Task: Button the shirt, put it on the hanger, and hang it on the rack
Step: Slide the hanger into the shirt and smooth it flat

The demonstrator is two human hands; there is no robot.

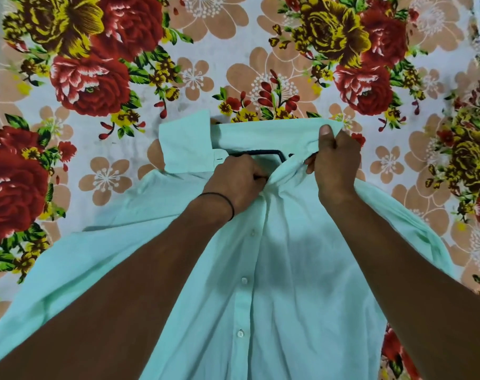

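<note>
Floral bedsheet [195, 78] with red, yellow and peach blooms on white, filling the view, evenly lit

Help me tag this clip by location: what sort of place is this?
Probably a bedroom at home, though I can't be sure from this view alone. A mint-green shirt lies spread on a floral bedsheet, which looks like it covers a bed, and a dark hanger sits inside the shirt's collar.

mint-green shirt [288, 270], dark hanger [263, 153], red, yellow and peach floral bedsheet [206, 64]
</note>
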